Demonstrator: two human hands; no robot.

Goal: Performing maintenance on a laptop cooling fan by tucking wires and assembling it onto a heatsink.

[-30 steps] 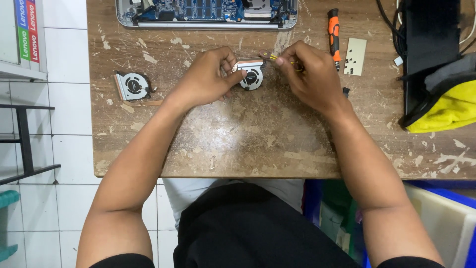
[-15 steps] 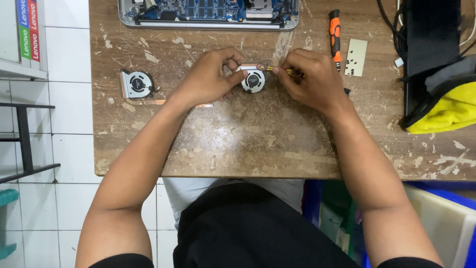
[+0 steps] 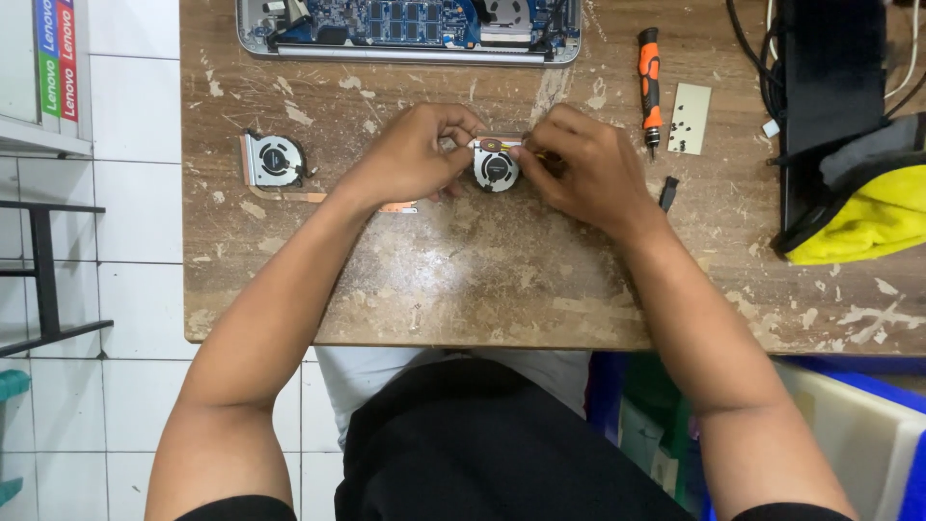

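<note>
The fingers (image 3: 461, 145) of the left hand (image 3: 410, 159) were closed on the left side of a small round black laptop cooling fan in a metal housing (image 3: 495, 168), by which it was pinned flat on the counter (image 3: 463, 280). The fingers (image 3: 552, 154) of the right hand (image 3: 588, 174) were pinched at the fan's upper right corner, where a thin yellowish piece, perhaps its wiring, was gripped; what exactly was held could not be made out. The fan lay near the middle of the counter, a little toward the far edge.

The step in hand was judged to be fine work on the fan's lead or corner fitting. A steady hold by the left hand and a small, careful pull or press by the right would be called for next.

A second black fan with a copper strip (image 3: 273, 160) lay untouched toward the left edge. An opened laptop with its blue circuit board exposed (image 3: 410, 24) was set against the far edge. To the right, an orange-and-black screwdriver (image 3: 650, 87) and a pale card dotted with small screws (image 3: 689, 118) were laid just beside each other, with a small black piece (image 3: 667, 193) nearer the right wrist. A black device under a yellow cloth (image 3: 868, 227) occupied the right edge.
</note>
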